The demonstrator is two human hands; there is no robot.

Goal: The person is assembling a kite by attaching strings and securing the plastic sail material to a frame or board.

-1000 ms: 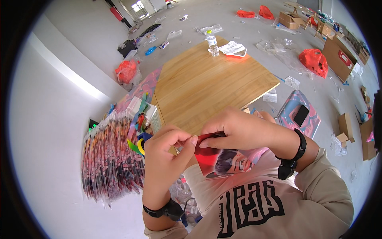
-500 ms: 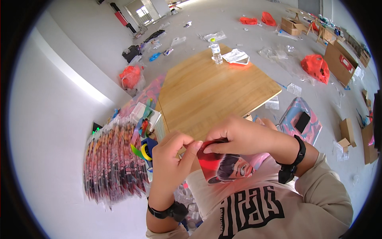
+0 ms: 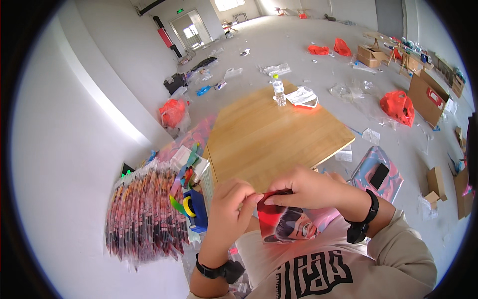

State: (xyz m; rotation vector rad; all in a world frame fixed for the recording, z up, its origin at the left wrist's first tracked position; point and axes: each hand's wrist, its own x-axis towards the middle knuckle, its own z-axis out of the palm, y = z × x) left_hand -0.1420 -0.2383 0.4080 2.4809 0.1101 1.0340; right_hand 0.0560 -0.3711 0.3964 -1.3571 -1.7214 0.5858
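Note:
Close to my body I hold a red, glossy printed sheet or packet point(image 3: 286, 224) with a dark-haired cartoon face on it. At its upper left corner my left hand point(image 3: 231, 207) pinches with thumb and fingers. My right hand point(image 3: 308, 188) is closed on its top edge, thumb in front and fingers behind. The two sets of fingertips nearly meet. Whether the item is a single sheet or a bag cannot be seen. Left of my left hand stands a blue tape dispenser point(image 3: 200, 212) with a yellow roll.
A wooden table point(image 3: 269, 139) bears a water bottle point(image 3: 279, 92) and a white packet point(image 3: 302, 96). Many plastic-wrapped printed packs point(image 3: 147, 214) stand in a row on the left. A phone point(image 3: 379, 176) lies on a pink-blue stool at right. Cardboard boxes point(image 3: 427, 97) and red bags point(image 3: 397, 107) litter the floor.
My view has tilted upward, so the scene sits lower and more of the far room shows. Both hands keep their grip on the red printed item.

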